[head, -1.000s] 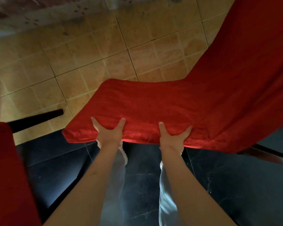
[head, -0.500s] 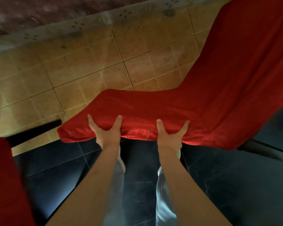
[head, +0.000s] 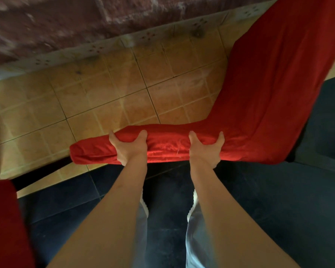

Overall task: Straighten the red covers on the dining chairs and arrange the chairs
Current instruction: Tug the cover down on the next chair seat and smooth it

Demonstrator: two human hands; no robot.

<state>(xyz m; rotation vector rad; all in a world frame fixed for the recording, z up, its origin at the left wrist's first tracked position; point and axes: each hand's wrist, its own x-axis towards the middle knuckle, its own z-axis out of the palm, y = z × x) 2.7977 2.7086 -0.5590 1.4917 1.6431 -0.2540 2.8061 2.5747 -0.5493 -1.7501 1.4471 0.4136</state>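
A dining chair in a red cover (head: 259,105) fills the middle and right of the head view. Its covered top edge (head: 166,146) runs across the centre, seen nearly edge-on. My left hand (head: 131,147) grips that edge on the left, thumb and fingers spread over it. My right hand (head: 206,148) grips the same edge about a hand's width to the right. The chair's legs are hidden under the fabric. A second red-covered chair (head: 4,223) shows at the lower left corner, apart from both hands.
Tan floor tiles (head: 114,97) lie beyond the chair, ending at a patterned skirting strip and a reddish wall (head: 66,26). Dark tiles (head: 269,200) lie under my legs. A dark chair rail (head: 39,175) juts out at the left.
The covered chair has tipped so that its top edge now shows nearly edge-on. The view has swung up toward the wall. Both hands keep their grip on the edge.
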